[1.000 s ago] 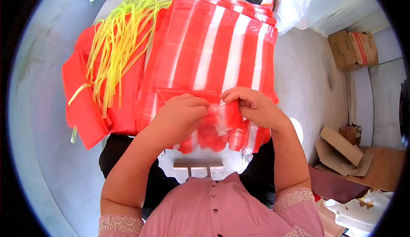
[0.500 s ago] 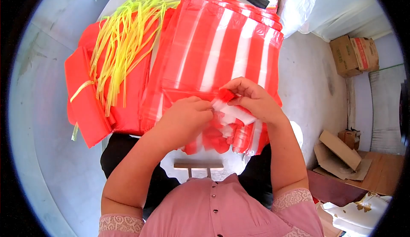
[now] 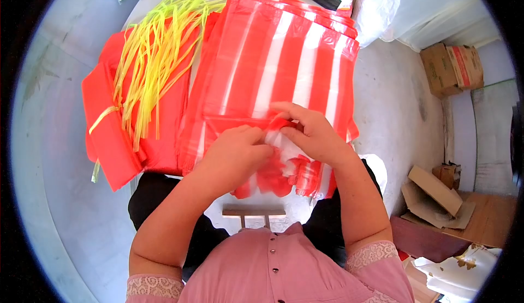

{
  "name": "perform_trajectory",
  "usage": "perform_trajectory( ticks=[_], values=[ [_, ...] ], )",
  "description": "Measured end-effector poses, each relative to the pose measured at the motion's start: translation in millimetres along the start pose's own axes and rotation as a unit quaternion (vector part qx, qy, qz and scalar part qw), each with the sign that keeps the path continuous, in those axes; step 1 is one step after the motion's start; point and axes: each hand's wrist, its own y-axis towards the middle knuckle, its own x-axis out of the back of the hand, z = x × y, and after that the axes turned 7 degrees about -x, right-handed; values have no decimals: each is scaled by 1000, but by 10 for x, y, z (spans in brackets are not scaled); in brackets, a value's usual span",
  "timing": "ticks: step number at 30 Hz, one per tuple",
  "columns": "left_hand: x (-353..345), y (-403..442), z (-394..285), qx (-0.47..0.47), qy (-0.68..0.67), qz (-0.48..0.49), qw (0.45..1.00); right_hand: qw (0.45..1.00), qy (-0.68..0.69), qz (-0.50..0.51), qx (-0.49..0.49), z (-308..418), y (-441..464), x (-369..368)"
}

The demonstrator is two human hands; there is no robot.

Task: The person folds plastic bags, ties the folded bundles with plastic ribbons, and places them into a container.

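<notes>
A thick stack of red-and-white striped plastic bags (image 3: 284,63) lies before me, its near end crumpled and partly folded up. My left hand (image 3: 240,150) is closed in a pinch on a bag's edge near the front of the stack. Close beside it, my right hand (image 3: 308,131) pinches a bunched red bit of the same plastic between thumb and fingers; its upper fingers are slightly blurred. Below the hands hang loose crumpled ends (image 3: 305,175). Left of the stack, yellow-green plastic strips (image 3: 155,68) are draped over folded red plastic (image 3: 164,153).
A folded red bundle (image 3: 112,134) tied with a yellow strip lies at the left edge. Cardboard boxes (image 3: 445,74) stand far right, with an opened carton (image 3: 434,199) lower down. White sacks (image 3: 379,8) are at the back. A wooden stool (image 3: 254,213) shows beneath.
My right hand has shifted slightly left, nearer my left hand, and its fingers have closed down over the red plastic. My left hand stays almost in place.
</notes>
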Motion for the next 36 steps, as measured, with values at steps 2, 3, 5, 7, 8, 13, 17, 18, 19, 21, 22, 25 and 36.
perform_trajectory(
  ticks=[2, 3, 5, 7, 8, 13, 17, 18, 19, 21, 22, 25, 36],
  values=[
    [-20, -7, 11, -6, -4, -5, 1000, 997, -67, -16, 37, -54, 26, -1],
    [-26, -9, 16, -11, -8, -9, 1000, 993, -101, -24, 54, -69, 30, 0],
    [-38, -12, 28, -21, -15, -19, 999, 994, -94, -38, 41, -67, 30, -7],
    [-55, -17, 40, -31, -17, -27, 999, 997, -69, -37, 26, -45, 19, 3],
    [-57, -18, 45, -36, -18, -32, 999, 998, -48, -31, 17, -9, 3, 19],
    [-50, -28, 57, -42, -32, -30, 998, 999, 10, -45, -4, 66, -54, 63],
    [-55, -7, 29, -55, -36, -44, 997, 997, 56, -31, 29, 11, -40, 49],
    [-29, 3, 11, -52, -21, -31, 998, 997, 72, -23, 35, 4, -28, 35],
    [10, 10, -13, -49, -6, -18, 999, 997, 67, -8, 23, 20, -21, 30],
    [9, 8, -7, -58, 24, -10, 998, 998, 58, 23, -3, 76, -15, 20],
    [-21, -9, 26, -70, 40, -16, 997, 999, 16, 3, 30, 64, -7, 8],
    [-39, -11, 37, -96, 66, -37, 993, 992, -68, -45, 96, -20, 36, -30],
    [-21, -5, 9, -100, 105, -61, 987, 998, -31, -6, 45, 60, 33, -38]
  ],
)
